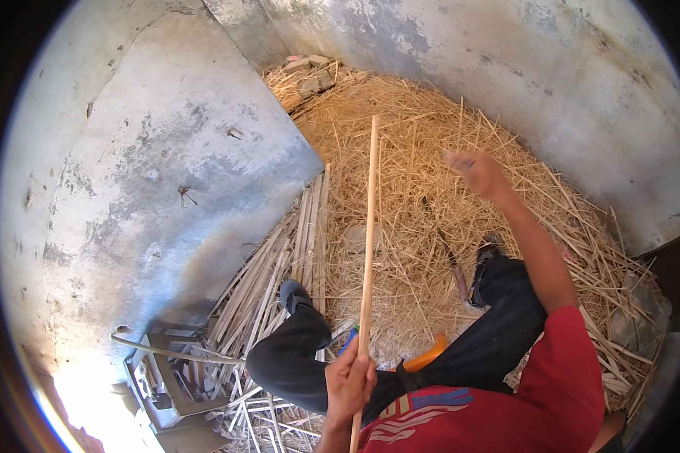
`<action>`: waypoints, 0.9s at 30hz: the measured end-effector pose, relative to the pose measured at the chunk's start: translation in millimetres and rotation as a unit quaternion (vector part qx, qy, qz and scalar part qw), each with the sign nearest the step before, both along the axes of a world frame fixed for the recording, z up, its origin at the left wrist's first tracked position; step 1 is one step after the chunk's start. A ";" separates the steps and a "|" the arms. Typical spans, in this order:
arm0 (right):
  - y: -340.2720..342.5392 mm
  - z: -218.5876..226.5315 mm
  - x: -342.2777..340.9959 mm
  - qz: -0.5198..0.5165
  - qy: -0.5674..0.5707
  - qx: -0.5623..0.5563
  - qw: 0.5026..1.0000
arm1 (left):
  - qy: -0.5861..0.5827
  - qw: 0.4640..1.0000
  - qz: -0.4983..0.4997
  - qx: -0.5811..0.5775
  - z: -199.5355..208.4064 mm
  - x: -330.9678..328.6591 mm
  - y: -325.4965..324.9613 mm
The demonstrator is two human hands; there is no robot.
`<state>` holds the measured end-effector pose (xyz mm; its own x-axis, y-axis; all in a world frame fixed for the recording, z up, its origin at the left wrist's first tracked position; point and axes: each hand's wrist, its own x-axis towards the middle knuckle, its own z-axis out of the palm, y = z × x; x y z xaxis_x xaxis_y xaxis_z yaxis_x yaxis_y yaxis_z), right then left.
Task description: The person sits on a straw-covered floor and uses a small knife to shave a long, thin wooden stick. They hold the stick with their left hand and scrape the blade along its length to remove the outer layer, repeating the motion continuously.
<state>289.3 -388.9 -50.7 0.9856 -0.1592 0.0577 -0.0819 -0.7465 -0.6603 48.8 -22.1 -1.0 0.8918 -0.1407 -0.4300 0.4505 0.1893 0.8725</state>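
Note:
My left hand [350, 383] is closed round the lower part of a long, pale bamboo strip [370, 234]. The strip stands nearly straight up the picture, and its lower end runs past my hand to the bottom edge. Out to the right, my right hand [480, 175] is raised over the shavings, apart from the strip. Its fingers point left, slightly parted, and nothing shows between them. On the shavings near my right foot lies a knife-like tool [461, 281] with a thin dark blade and a brown handle.
Straw-like shavings [415, 151] cover the floor. Many split strips [279, 257] lie by my left foot. An overturned wooden frame [166, 377] stands at lower left. Bricks [315, 83] sit at the back. Worn walls [166, 151] enclose the spot. Something orange [428, 353] is under my legs.

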 end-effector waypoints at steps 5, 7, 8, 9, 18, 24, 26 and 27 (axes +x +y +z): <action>103.6 34.2 -74.8 0.266 -0.218 -0.058 0.937 | -0.031 0.998 -0.015 -0.051 9.9 22.5 -18.0; 109.6 32.8 -80.7 0.283 -0.227 -0.098 0.927 | -0.033 0.998 -0.030 -0.054 9.2 20.9 -20.3; 104.0 25.5 -73.2 0.242 -0.222 -0.098 0.940 | -0.034 0.997 -0.033 -0.056 9.0 19.2 -20.7; 94.7 13.3 -57.7 0.200 -0.216 -0.097 0.951 | -0.033 0.998 -0.040 -0.048 9.2 18.3 -20.5; 103.4 20.0 -61.1 0.245 -0.272 -0.125 0.922 | -0.031 0.999 -0.028 -0.007 16.9 15.7 -22.5; 97.9 9.5 -37.6 0.184 -0.270 -0.126 0.937 | -0.035 0.999 -0.031 0.008 18.6 14.7 -23.8; 85.8 9.8 -24.0 0.153 -0.249 -0.130 0.948 | -0.033 0.999 -0.040 0.015 14.2 12.1 -21.0; 78.7 10.8 -19.8 0.137 -0.238 -0.130 0.953 | -0.028 0.999 -0.042 0.010 13.6 8.6 -19.4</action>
